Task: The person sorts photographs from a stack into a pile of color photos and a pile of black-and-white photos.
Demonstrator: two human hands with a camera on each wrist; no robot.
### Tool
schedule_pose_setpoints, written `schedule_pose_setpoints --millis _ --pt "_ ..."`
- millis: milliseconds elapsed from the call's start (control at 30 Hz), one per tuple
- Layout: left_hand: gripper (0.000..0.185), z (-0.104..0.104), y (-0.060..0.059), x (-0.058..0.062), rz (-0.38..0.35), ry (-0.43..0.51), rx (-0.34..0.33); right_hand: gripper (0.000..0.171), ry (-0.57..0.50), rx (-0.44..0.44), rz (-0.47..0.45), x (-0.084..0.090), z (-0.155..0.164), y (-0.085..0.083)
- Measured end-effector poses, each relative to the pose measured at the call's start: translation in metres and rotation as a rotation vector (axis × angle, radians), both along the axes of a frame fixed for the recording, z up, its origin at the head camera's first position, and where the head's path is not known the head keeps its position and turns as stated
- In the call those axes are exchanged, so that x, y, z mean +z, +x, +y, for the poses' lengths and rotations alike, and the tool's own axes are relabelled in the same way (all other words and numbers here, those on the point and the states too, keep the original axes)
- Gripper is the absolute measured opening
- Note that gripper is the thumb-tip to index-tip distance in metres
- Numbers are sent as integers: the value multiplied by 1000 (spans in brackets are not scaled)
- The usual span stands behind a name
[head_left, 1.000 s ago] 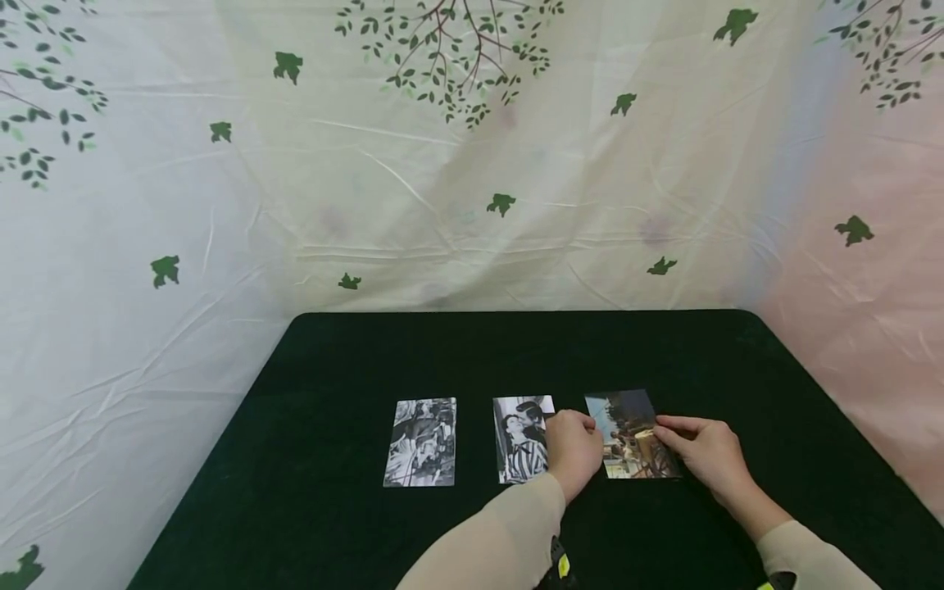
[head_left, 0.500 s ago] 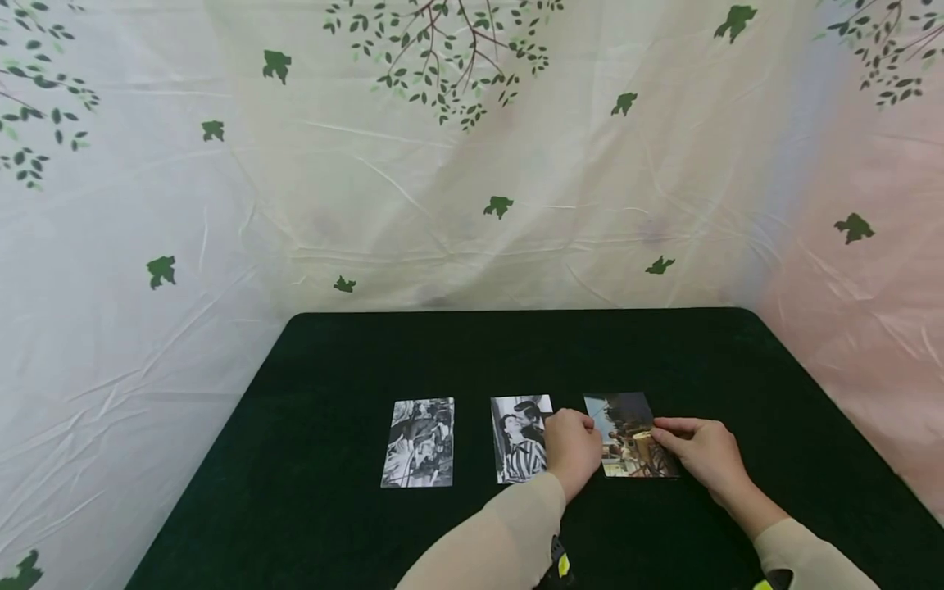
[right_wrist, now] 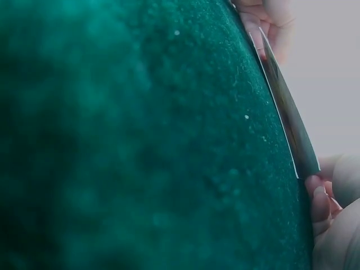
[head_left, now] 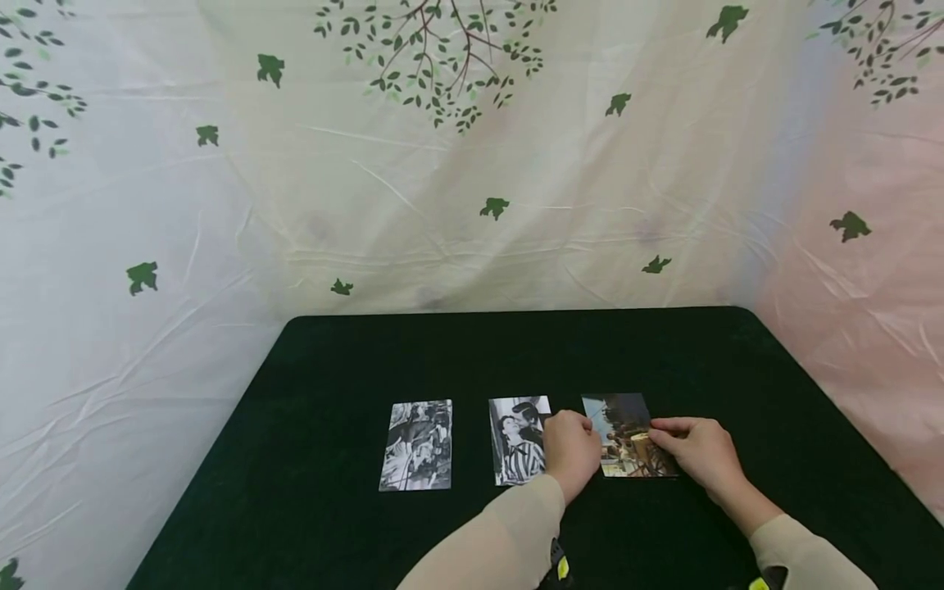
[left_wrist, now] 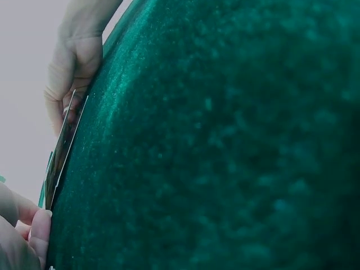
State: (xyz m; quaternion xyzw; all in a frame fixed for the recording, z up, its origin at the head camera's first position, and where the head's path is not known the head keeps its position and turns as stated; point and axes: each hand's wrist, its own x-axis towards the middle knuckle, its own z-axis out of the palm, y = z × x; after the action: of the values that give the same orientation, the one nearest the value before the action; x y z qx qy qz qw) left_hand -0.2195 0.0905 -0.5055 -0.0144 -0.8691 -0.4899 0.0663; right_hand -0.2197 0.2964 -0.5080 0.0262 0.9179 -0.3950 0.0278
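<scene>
A colour photo (head_left: 623, 430) lies flat on the dark green table (head_left: 442, 352), the rightmost of three prints in a row. My left hand (head_left: 586, 426) has its fingers curled at the photo's left edge and pinches it. My right hand (head_left: 661, 438) holds the right edge, with the thumb lying over the print. In the left wrist view the photo (left_wrist: 62, 152) shows edge-on between my left fingers (left_wrist: 34, 230) and the right hand (left_wrist: 70, 73). The right wrist view shows the same thin photo (right_wrist: 287, 112) running from the left hand (right_wrist: 264, 17) to my right fingers (right_wrist: 323, 205).
A black-and-white photo of a couple (head_left: 516, 447) lies just left of my left hand. Another black-and-white print (head_left: 416, 447) lies further left. A pale cloth printed with leaves (head_left: 472, 164) hangs behind and beside the table.
Both hands and all three photos keep their places. Only the head view has drifted slightly.
</scene>
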Motion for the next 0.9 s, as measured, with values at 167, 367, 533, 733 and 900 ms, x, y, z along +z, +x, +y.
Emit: schedule_pose_setpoints --millis 167,367,533,733,900 --pt "12 0 5 1 -6 -1 3 37 7 -12 -4 1 0 5" --pt "11 1 11 1 -5 2 8 36 13 -13 5 2 0 11" --pt "11 2 17 1 23 -15 21 36 20 -17 9 3 0 17" --pt "9 1 22 4 -20 2 3 34 21 -16 7 4 0 23" --pt "8 1 26 6 -63 15 -25 34 19 -18 6 5 1 29"
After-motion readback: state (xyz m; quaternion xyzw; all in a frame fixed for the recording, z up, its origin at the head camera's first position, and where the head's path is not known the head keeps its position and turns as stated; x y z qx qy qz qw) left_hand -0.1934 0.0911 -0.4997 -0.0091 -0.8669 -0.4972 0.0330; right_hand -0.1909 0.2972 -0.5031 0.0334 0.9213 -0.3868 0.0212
